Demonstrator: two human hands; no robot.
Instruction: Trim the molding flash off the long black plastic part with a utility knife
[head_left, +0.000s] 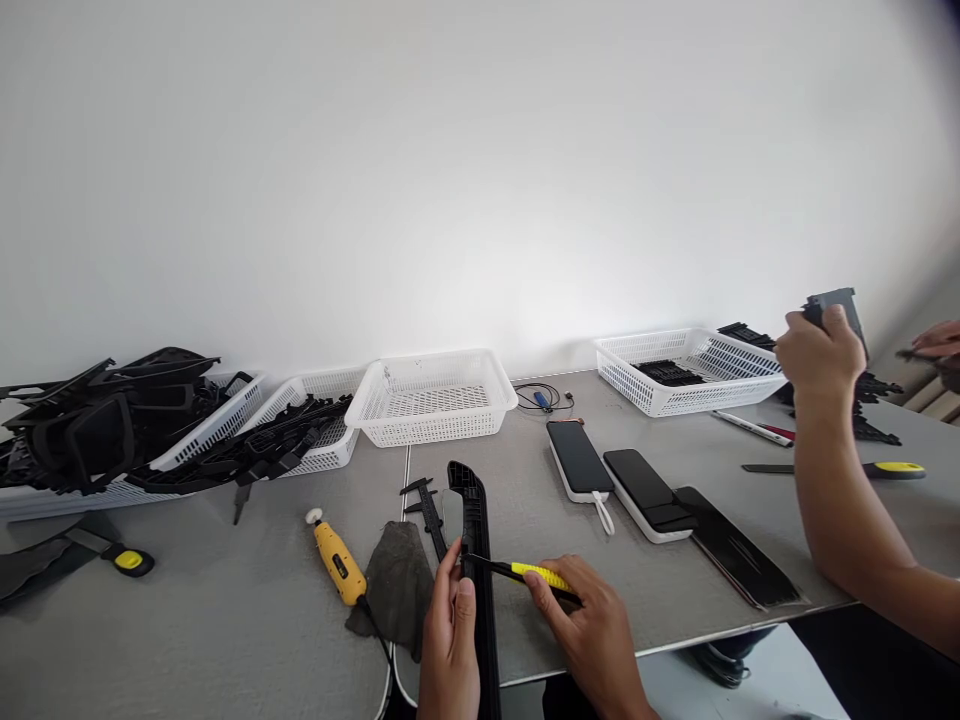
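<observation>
My left hand (453, 640) is closed around a long black plastic trim piece (474, 515), which stands on end with its ribbed inner side showing. In my right hand (592, 630) is a yellow-and-black utility knife (541, 574). Its dark tip meets the trim piece just above my left thumb; whether it cuts in cannot be made out. Left of the piece lie a black caliper (427, 512), a dark grey cloth (399, 585) and a yellow rotary tool (339, 562) with a white tip and a cord.
White baskets (431, 432) line the wall, with black parts (127, 420) heaped at left. Two phones on white power banks (649, 490) and a black flat packet (739, 550) lie right. A co-worker's hand (821, 350) holds a dark part. A yellow-handled file (892, 470) lies nearby.
</observation>
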